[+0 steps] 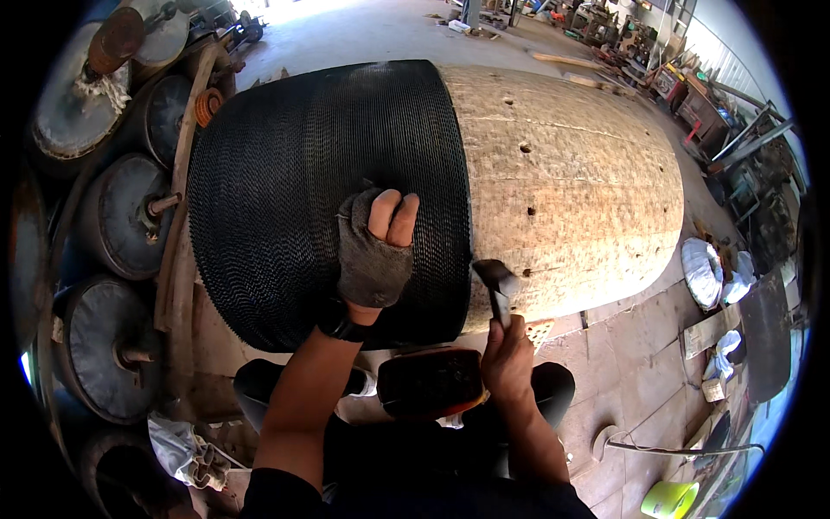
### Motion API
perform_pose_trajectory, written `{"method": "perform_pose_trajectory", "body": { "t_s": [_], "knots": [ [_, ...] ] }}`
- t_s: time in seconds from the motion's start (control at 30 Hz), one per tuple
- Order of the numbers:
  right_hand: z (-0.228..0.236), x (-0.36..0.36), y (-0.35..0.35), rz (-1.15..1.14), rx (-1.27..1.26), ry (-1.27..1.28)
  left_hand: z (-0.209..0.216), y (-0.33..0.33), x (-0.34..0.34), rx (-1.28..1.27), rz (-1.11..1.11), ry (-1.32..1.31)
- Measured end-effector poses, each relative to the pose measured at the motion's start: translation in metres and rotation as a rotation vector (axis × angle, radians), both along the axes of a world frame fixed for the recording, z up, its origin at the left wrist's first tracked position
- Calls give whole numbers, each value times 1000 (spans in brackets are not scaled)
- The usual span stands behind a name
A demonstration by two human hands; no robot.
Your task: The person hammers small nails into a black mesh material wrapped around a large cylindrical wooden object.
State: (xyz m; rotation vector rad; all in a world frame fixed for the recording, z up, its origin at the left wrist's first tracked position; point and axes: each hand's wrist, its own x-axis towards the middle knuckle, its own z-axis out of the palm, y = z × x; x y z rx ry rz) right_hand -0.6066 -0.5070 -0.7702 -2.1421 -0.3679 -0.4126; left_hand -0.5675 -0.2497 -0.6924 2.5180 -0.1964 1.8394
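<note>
A large wooden drum point(575, 173) lies on its side in front of me. Its left part is wrapped in black, finely ridged covering point(285, 173); bare wood with small holes shows on the right. My left hand point(376, 246), in a dark grey fingerless glove, rests on the covering near its right edge. Its fingers are curled, and whatever they hold is hidden. My right hand point(508, 355) grips the handle of a hammer point(497, 278); the dark head is slightly blurred beside the covering's edge. Between my knees sits an open container point(430, 350) with dark contents I cannot make out.
Several metal-ended rollers point(111, 346) stand along the left, behind a wooden beam point(183, 173). At the right are white sacks point(702, 272), a metal rod stand point(674, 450) and a yellow-green bucket point(670, 499). Machine parts and scrap point(605, 43) clutter the far right.
</note>
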Motion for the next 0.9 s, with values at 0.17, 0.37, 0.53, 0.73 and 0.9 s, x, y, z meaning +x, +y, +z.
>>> {"method": "perform_pose_trajectory", "body": {
  "t_s": [0.17,0.37,0.53,0.73,0.9],
  "knots": [
    [-26,-15,-19,47,168,82,10,-1,1,-1,-24,7],
    [-39,-33,-27,81,191,48,6,5,5,-33,20,82],
    [-39,-58,-30,81,132,63,10,-17,-12,-32,-29,61],
    [-43,-59,-34,85,142,39,-63,-88,-57,-266,-441,251],
    [-49,-56,-40,93,135,96,-75,-102,-56,-318,-405,276]
  ]
}}
